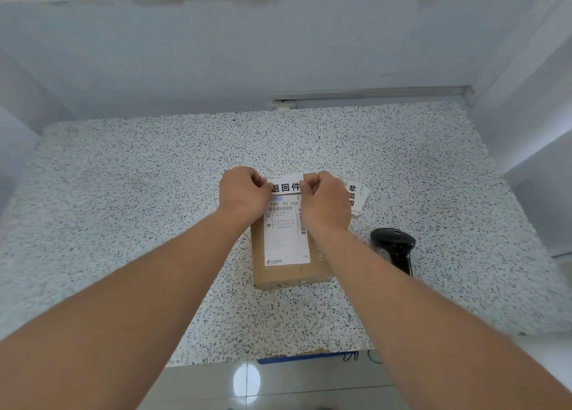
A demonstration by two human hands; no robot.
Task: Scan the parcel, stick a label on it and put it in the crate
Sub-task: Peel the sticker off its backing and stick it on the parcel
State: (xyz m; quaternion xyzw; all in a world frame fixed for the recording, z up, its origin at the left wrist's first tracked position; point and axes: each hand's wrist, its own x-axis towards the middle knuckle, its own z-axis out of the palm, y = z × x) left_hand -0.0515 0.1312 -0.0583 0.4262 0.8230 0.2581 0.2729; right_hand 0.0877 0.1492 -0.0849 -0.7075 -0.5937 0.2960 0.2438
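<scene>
A brown cardboard parcel [318, 261] lies flat in the middle of the speckled table [123, 208], with a white shipping sheet [286, 245] on its top. Across its far end sits a white label [286, 185] with large black characters. My left hand [243, 194] pinches the label's left end and my right hand [326, 200] pinches its right end, both over the parcel's far edge. The label lies against the parcel top; whether it is stuck down I cannot tell. No crate shows clearly.
A black hand scanner [396, 245] lies on the table right of the parcel. More white labels [357, 197] are stacked beyond my right hand. Pale walls close the table at the back and sides. A blue edge [291, 358] peeks from under the table's front.
</scene>
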